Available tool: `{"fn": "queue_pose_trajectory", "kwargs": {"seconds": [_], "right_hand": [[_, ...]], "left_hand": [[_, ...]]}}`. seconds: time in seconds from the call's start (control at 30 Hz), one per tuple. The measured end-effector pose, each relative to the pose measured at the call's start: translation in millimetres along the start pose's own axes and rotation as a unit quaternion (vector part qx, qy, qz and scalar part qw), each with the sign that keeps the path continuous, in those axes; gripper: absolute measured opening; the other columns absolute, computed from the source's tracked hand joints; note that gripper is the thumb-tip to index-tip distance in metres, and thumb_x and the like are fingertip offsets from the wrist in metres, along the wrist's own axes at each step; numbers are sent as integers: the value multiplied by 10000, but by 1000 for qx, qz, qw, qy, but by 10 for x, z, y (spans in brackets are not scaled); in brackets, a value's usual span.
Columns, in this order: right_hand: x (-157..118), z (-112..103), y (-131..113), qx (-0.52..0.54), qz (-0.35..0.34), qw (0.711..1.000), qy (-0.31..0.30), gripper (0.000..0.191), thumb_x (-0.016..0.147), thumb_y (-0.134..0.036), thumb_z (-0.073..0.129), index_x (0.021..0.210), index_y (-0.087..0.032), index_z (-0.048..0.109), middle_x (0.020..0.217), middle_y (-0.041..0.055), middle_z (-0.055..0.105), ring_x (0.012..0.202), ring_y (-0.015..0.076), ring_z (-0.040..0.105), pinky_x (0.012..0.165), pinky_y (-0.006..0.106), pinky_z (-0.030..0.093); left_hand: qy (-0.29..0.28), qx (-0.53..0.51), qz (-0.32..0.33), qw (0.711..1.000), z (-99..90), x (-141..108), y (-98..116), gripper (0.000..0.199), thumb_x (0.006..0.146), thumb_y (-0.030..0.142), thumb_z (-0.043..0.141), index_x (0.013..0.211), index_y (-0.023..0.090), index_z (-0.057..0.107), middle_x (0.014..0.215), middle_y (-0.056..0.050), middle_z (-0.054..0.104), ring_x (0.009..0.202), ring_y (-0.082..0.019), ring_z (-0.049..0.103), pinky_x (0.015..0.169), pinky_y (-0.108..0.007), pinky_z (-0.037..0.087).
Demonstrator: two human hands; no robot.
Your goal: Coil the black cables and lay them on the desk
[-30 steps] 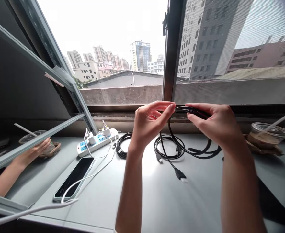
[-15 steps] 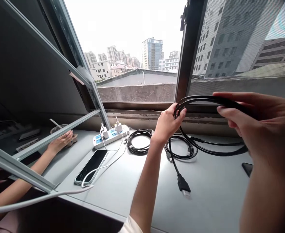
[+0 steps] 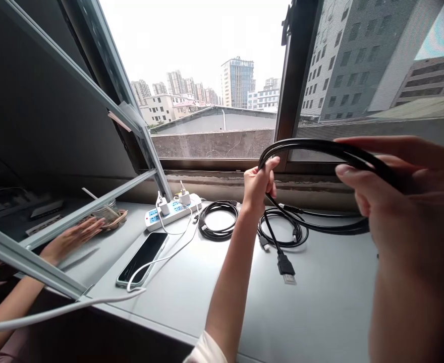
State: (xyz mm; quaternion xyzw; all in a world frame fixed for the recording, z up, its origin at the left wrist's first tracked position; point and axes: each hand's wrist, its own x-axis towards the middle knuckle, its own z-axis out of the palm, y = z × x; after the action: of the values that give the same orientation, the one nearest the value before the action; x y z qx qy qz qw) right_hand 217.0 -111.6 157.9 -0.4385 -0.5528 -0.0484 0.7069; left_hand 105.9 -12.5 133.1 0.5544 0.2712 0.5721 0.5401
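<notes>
Cable [image 3: 305,146], black, round and rubbery, arcs in a doubled loop above the grey desk [image 3: 331,307]; no writing can be read. The left hand [image 3: 259,184] clenches its left end, the right hand [image 3: 403,196] pinches its right end. Its flat plug [image 3: 287,268] rests on the desk below the loop, bare desk around it. Left of the plug lie a coiled cable [image 3: 218,221] and a glossy phone [image 3: 143,259].

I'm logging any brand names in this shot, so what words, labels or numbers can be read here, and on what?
None can be read.
White and blue power strip: no legible marking.
Dark-screened smartphone: blank screen.
Thick black cable held by left hand and right hand: no print visible.
Distant buildings: no readable signs.
</notes>
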Motion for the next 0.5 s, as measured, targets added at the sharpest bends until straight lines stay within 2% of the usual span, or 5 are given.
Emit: {"fn": "queue_pose_trajectory", "kwargs": {"seconds": [0.1,0.23,0.3,0.37,0.5], "right_hand": [[33,64,42,-65,15,997,-42,183,721,-220,636,878,-194,727,472,-49,474,401,84,419,413,236,321],[70,57,59,-114,27,990,-73,155,766,-306,633,782,-178,720,476,-25,521,469,110,503,481,250,374],[66,55,39,0,41,995,-92,201,803,-316,612,698,-169,699,441,-30,490,438,106,508,471,251,389],[50,61,8,151,62,977,-134,227,835,-307,593,688,-167,696,391,-57,413,347,84,442,397,240,354],[7,57,-73,261,107,945,-167,184,845,-315,607,820,-179,729,323,-95,313,226,41,234,273,215,148]], "left_hand": [[53,-5,9,999,-82,2,69,460,836,293,529,529,218,194,431,86,175,350,-39,147,366,-242,196],[81,-41,25,996,-134,-67,235,456,834,268,499,525,211,169,415,80,151,354,-45,128,354,-241,141],[66,-84,31,994,-108,-108,289,457,817,252,506,500,203,181,391,80,153,340,-43,127,347,-236,128],[35,-121,18,992,-55,-125,279,451,811,241,506,490,200,192,378,83,164,322,-38,147,346,-227,151],[-14,-86,-55,995,75,-89,85,316,838,228,455,540,188,359,388,77,307,356,-72,454,441,-208,366]]}}
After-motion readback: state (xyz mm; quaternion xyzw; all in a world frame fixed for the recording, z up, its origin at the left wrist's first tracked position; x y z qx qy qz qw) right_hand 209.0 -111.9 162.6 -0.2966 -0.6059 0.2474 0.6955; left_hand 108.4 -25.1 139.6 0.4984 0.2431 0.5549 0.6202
